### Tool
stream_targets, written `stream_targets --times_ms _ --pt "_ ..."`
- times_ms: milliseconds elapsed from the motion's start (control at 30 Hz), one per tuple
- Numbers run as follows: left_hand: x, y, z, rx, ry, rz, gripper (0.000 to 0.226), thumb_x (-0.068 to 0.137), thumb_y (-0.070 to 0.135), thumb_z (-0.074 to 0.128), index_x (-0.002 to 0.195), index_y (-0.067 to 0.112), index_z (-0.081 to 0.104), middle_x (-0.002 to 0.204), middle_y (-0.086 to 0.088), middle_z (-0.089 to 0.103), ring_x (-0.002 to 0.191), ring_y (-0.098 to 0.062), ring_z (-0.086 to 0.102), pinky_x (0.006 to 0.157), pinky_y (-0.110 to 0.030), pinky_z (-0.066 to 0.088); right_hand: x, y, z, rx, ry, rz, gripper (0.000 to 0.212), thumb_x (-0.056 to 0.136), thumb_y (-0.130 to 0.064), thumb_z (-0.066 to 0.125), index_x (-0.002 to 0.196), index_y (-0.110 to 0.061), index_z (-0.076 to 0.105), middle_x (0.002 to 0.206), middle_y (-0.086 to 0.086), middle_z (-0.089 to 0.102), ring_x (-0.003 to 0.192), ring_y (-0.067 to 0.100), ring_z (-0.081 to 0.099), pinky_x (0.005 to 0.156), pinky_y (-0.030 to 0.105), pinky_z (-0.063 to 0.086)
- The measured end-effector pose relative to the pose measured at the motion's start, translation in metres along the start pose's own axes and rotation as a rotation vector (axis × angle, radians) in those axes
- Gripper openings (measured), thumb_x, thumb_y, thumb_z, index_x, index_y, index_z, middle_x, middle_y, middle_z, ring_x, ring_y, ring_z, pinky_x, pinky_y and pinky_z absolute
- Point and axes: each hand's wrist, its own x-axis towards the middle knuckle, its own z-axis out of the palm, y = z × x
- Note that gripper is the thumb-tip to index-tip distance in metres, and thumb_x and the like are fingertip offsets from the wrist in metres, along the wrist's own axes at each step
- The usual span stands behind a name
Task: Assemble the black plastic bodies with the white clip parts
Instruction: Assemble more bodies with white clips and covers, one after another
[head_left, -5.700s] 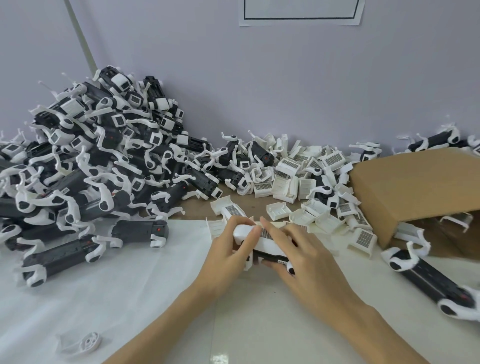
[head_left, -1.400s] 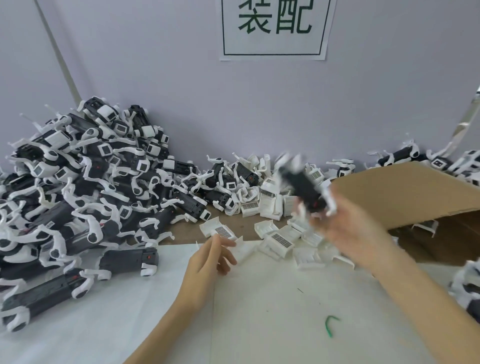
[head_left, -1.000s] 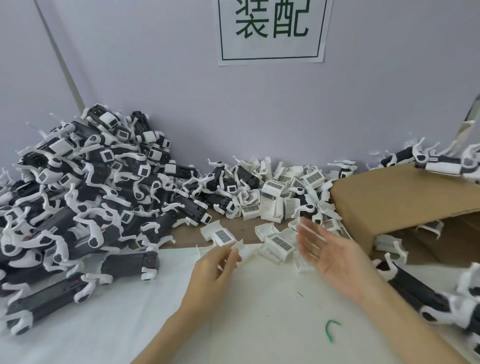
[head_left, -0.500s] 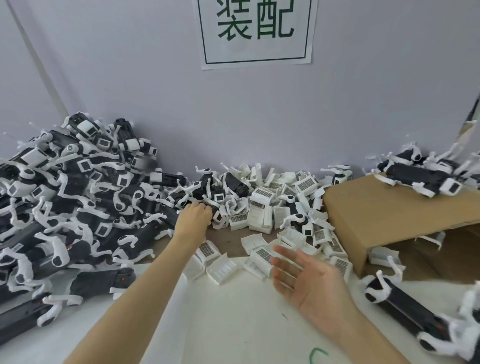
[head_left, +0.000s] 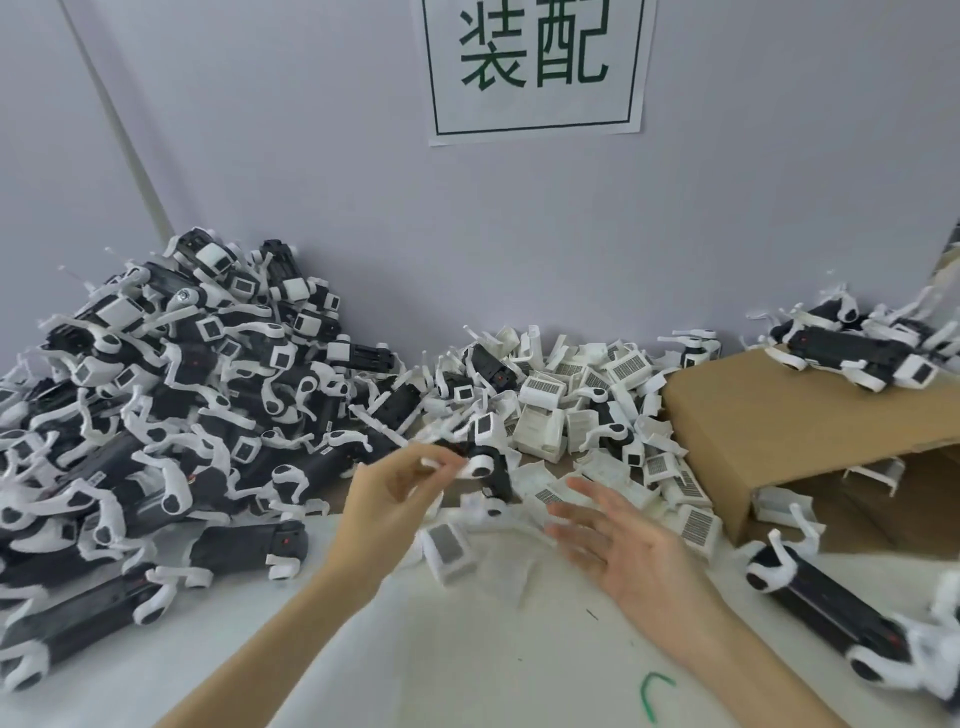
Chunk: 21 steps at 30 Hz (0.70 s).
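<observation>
My left hand (head_left: 387, 499) pinches a black body (head_left: 485, 467) by its white arm, holding it above the near edge of the white clip parts (head_left: 582, 421) heaped against the wall. My right hand (head_left: 631, 545) hovers just beside it, fingers spread, holding nothing. The large pile of bodies (head_left: 171, 395) sits left; a cardboard box (head_left: 795, 415) lies right.

Heap of bodies (head_left: 171, 410) left, cardboard box (head_left: 795, 436) right, clip parts (head_left: 582, 405) seemingly between.
</observation>
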Motion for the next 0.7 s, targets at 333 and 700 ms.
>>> stream_targets --times_ms 333,700 --pt "-0.06 -0.002 0.031 -0.455 0.037 -0.265 0.032 0.081 0.039 0.081 0.107 0.02 0.083 0.108 -0.014 0.08 0.114 -0.023 0.074 0.098 -0.031 0.046 -0.014 0.012 0.023 -0.727 -0.068 -0.191 0.053 0.091 -0.033 0.078 0.14 -0.035 0.058 0.139 -0.018 0.066 0.134 0.003 0.057 0.108 0.028 0.047" --pt "-0.051 0.005 0.026 -0.276 0.021 -0.24 0.024 0.086 0.038 0.081 0.109 0.031 0.077 0.107 -0.005 0.079 0.104 -0.015 0.075 0.083 -0.015 0.053 -0.007 0.02 0.026 -0.775 0.052 -0.31 0.061 0.076 -0.01 0.092 0.128 -0.025 0.062 0.123 -0.008 0.072 0.116 0.012 0.069 0.099 0.027 0.056"
